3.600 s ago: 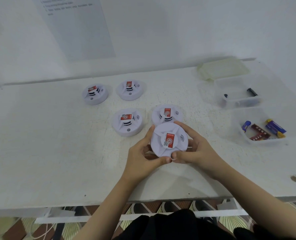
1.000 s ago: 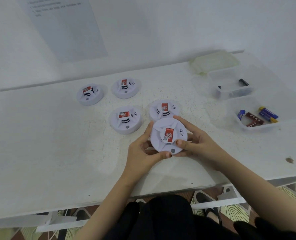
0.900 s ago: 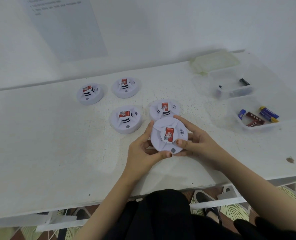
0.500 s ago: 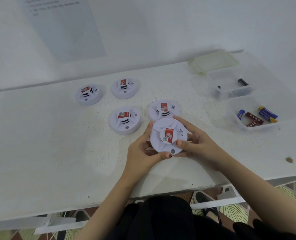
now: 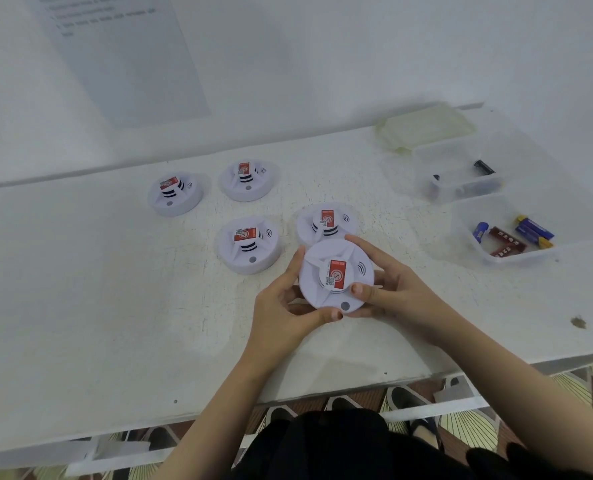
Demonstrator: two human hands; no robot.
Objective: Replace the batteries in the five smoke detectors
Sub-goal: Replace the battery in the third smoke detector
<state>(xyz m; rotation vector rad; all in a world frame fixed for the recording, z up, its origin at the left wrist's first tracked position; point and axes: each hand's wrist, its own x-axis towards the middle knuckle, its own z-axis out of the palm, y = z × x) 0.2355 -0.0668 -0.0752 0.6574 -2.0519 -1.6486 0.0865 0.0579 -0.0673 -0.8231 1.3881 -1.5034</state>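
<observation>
Left hand (image 5: 281,306) and right hand (image 5: 397,289) grip the smoke detector (image 5: 336,275); its underside is hidden, label print illegible.

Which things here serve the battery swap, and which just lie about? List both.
Job: held detector, left hand, right hand, four resting detectors, near battery tub, far tub holding a dark battery.
Lying about: pale lid, wall sheet.
</observation>
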